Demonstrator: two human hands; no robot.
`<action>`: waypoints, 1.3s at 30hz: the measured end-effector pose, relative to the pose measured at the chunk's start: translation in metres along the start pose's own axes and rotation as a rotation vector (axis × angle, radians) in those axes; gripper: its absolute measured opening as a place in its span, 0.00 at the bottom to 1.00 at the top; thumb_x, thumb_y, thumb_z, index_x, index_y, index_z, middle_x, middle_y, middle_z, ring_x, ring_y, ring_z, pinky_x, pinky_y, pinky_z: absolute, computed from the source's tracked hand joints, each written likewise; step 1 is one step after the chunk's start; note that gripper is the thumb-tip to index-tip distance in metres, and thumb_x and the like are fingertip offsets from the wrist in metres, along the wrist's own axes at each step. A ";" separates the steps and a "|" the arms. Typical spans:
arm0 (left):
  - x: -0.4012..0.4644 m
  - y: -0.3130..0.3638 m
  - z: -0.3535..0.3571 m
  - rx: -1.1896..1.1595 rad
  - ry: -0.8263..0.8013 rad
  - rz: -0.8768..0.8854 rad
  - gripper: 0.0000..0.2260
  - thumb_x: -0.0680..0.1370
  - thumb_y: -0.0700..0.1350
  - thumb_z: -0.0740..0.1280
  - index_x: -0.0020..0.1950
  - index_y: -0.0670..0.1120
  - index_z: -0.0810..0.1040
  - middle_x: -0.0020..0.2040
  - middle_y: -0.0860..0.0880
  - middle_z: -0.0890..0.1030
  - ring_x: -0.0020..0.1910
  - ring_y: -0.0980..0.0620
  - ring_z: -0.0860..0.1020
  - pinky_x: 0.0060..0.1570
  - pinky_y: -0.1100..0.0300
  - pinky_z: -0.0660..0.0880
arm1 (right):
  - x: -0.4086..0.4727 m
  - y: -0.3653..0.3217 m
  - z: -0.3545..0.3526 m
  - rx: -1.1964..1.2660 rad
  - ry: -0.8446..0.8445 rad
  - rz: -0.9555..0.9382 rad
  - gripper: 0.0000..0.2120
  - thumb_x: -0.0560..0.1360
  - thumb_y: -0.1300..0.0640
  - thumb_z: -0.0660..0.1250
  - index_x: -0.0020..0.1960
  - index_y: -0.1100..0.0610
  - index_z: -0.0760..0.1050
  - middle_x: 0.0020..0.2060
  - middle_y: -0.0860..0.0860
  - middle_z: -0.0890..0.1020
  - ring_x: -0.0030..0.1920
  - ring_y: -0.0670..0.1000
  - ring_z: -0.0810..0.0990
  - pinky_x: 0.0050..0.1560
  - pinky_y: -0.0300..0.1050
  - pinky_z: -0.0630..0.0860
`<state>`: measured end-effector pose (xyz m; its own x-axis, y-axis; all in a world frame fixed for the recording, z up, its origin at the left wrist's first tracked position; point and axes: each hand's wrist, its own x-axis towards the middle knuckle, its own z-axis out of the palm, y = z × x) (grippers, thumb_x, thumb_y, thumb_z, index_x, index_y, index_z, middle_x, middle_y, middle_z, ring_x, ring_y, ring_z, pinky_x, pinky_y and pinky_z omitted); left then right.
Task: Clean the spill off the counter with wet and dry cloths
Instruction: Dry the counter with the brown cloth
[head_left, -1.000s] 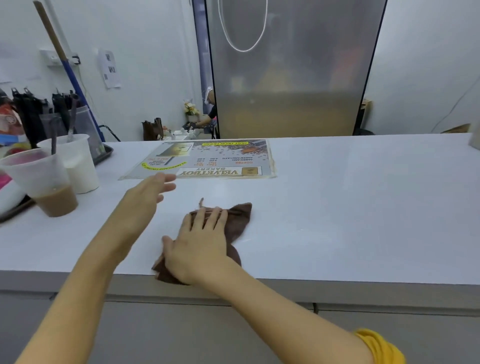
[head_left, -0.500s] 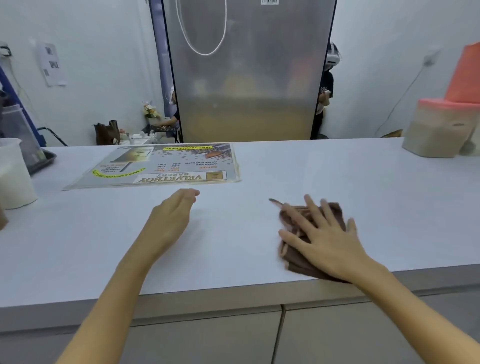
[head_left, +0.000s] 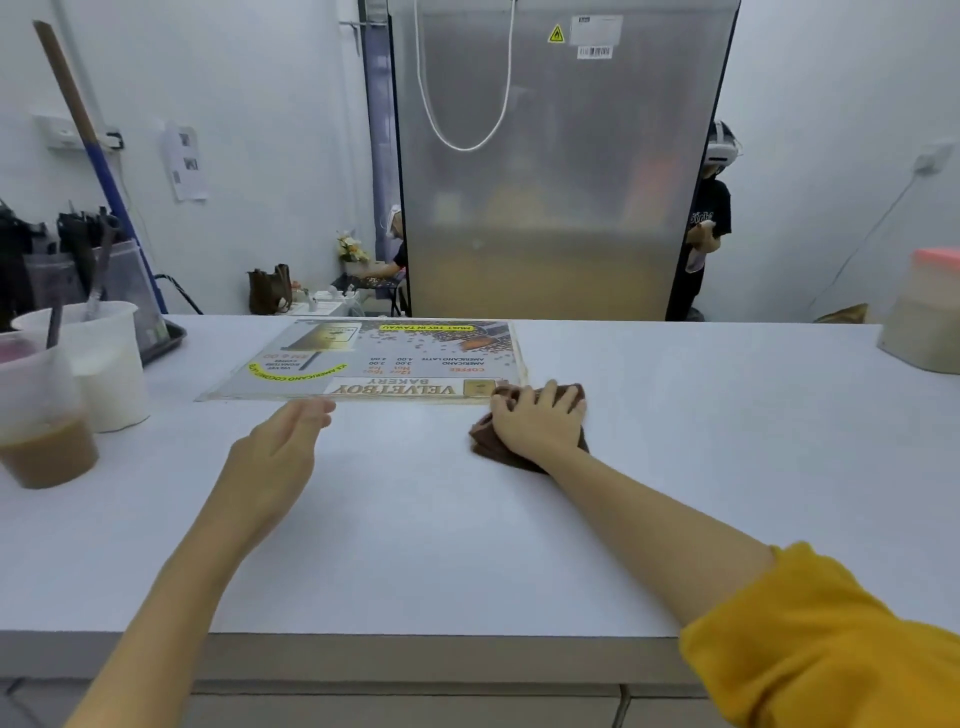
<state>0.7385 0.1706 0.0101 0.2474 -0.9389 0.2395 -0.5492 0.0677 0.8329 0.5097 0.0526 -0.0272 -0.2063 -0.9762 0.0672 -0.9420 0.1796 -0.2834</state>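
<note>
Crumpled brown cloth (head_left: 524, 447), right hand (head_left: 537, 423) flat pressing it, left hand (head_left: 278, 449) open

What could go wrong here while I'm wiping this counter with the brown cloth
1. The brown cloth under your right hand sits against the laminated menu; another pass may shove or wet it.
2. Your left hand hovers open not far from the iced coffee cup; a wide sweep could tip it.

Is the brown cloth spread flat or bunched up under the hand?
Bunched up. The brown cloth lies in a crumpled wad on the counter, folds showing around the right hand pressing on it.
</note>
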 end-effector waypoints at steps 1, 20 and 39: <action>0.003 -0.003 -0.001 0.005 0.008 -0.016 0.15 0.82 0.52 0.52 0.60 0.55 0.75 0.57 0.55 0.77 0.59 0.53 0.70 0.55 0.57 0.64 | -0.002 -0.021 0.006 0.021 -0.034 -0.083 0.30 0.77 0.41 0.43 0.75 0.55 0.58 0.76 0.57 0.52 0.75 0.66 0.45 0.73 0.61 0.40; 0.110 0.084 0.118 0.287 -0.302 0.266 0.18 0.83 0.52 0.49 0.61 0.45 0.73 0.55 0.47 0.76 0.51 0.49 0.71 0.47 0.56 0.64 | -0.039 0.104 -0.026 -0.091 -0.057 -0.151 0.29 0.78 0.40 0.45 0.77 0.47 0.49 0.77 0.49 0.47 0.76 0.56 0.40 0.74 0.59 0.39; 0.262 0.075 0.226 0.348 -0.184 0.297 0.17 0.82 0.50 0.51 0.49 0.41 0.73 0.44 0.43 0.79 0.47 0.44 0.75 0.47 0.51 0.71 | 0.280 0.014 0.020 0.060 -0.020 -0.088 0.28 0.78 0.42 0.47 0.75 0.52 0.58 0.77 0.50 0.54 0.76 0.60 0.44 0.72 0.64 0.39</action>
<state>0.5821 -0.1462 0.0222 -0.0881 -0.9421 0.3235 -0.8165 0.2543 0.5183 0.4445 -0.2203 -0.0314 -0.1171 -0.9902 0.0754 -0.9385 0.0856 -0.3344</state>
